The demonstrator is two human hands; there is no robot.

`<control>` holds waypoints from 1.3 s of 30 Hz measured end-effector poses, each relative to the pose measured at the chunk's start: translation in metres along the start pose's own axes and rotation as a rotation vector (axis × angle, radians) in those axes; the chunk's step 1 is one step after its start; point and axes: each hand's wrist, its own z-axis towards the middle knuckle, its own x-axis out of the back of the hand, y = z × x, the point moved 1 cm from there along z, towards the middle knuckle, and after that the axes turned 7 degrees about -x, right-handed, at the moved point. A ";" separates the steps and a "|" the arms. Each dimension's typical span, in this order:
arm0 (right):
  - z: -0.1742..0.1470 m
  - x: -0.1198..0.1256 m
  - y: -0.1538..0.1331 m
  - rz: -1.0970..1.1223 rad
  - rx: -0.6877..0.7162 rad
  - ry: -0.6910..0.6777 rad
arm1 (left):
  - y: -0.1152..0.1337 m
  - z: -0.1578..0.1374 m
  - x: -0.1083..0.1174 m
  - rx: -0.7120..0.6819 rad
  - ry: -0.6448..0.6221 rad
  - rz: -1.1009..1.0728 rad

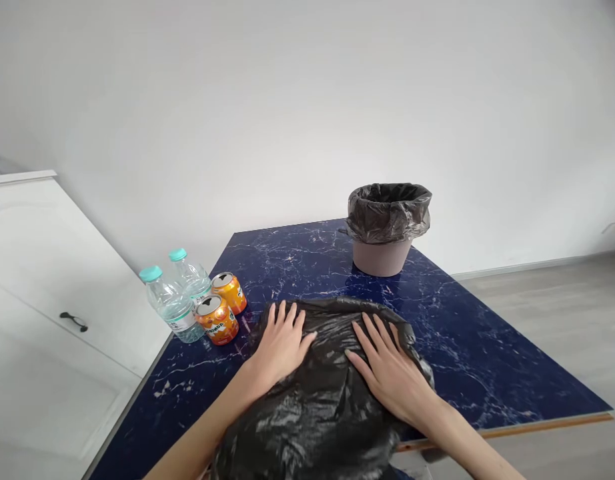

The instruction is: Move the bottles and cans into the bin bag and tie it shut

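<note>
A black plastic garbage bag (322,400) lies spread over the near part of the table, its lower part hanging past the front edge. My left hand (282,340) rests palm down on the bag's left side, fingers spread. On the right side of the bag, my right hand (387,367) lies flat with its fingers apart. Neither hand grasps anything. Left of my left hand stand two orange soda cans, a nearer one (217,321) and a farther one (230,292), both upright with opened tops.
Two clear plastic bottles with teal caps, one in front (170,303) and one behind (190,273), stand beside the cans. A pinkish trash bin (380,257) lined with a dark bag stands at the back right of the blue marbled table (292,257). A white cabinet (47,300) is at left.
</note>
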 end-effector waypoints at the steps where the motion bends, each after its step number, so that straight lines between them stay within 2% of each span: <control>1: 0.009 0.000 -0.004 -0.018 -0.005 0.007 | 0.004 0.007 0.004 -0.015 0.016 0.013; 4: 0.026 0.007 -0.017 -0.060 0.036 0.031 | 0.027 0.019 0.008 -0.120 -0.004 -0.022; 7: 0.018 0.013 -0.016 -0.065 0.105 0.074 | 0.040 0.009 -0.001 -0.161 -0.123 -0.099; 9: 0.005 0.015 -0.002 -0.051 0.098 0.071 | 0.035 -0.010 -0.008 -0.154 -0.141 -0.135; 12: -0.017 0.013 0.024 -0.016 0.088 0.027 | 0.013 -0.043 -0.010 -0.161 -0.049 -0.135; 16: -0.039 0.018 0.043 0.013 0.125 0.010 | -0.011 -0.092 0.008 -0.032 -0.003 -0.120; 18: -0.050 0.026 0.044 0.019 0.147 0.014 | -0.013 -0.122 0.020 -0.036 -0.009 -0.181; 21: -0.067 0.042 0.045 0.005 0.220 0.048 | -0.006 -0.163 0.030 -0.122 -0.019 -0.320; 24: -0.081 0.055 0.045 -0.040 0.386 0.076 | 0.002 -0.184 0.028 -0.194 -0.020 -0.237; 27: -0.089 0.063 0.046 -0.090 0.490 0.151 | 0.006 -0.184 0.023 -0.290 0.019 -0.153; 30: -0.094 0.066 0.049 -0.062 0.544 0.198 | 0.008 -0.176 0.030 -0.325 0.201 -0.422; 32: -0.098 0.066 0.054 0.018 0.546 0.218 | 0.008 -0.170 0.040 -0.203 0.315 -0.625; 34: -0.101 0.065 0.060 0.127 0.481 0.229 | 0.004 -0.161 0.049 -0.013 0.352 -0.679; 37: -0.096 0.065 0.068 0.284 0.309 0.222 | -0.008 -0.135 0.058 0.235 0.315 -0.522; 39: -0.084 0.066 0.069 0.395 0.152 0.199 | -0.016 -0.109 0.063 0.296 0.346 -0.324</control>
